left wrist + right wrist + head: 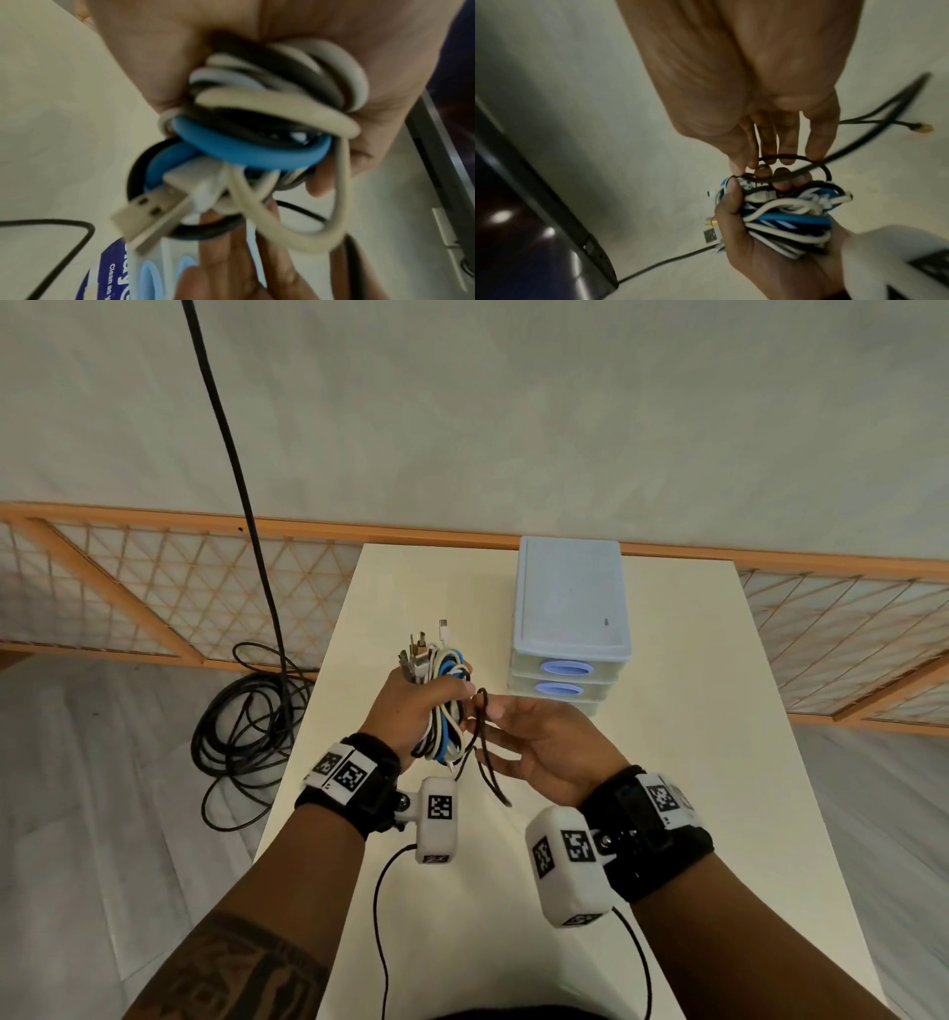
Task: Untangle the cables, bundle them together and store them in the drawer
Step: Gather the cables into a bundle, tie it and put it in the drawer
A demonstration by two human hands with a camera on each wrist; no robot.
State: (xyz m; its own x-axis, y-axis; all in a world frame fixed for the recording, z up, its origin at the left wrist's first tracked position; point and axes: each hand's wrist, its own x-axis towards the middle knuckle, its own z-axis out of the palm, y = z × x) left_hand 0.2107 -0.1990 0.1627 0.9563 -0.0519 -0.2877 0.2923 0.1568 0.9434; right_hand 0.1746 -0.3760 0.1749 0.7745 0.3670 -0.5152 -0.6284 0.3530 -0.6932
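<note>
Cable bundle [440, 706] sits upright in the left hand [405, 711], fingers clamped round it, above the counter [693, 762]; right hand [544, 742], just beside, pinches the black cord [793, 168] looping off it.

A bundle of cables [440, 706], white, blue and black, is folded into loops and gripped upright above the counter, its USB plugs [418, 649] sticking out at the top. One thin black cable [482, 752] hangs loose from it. The pale blue drawer unit [570, 618] stands near, both visible drawers closed.
</note>
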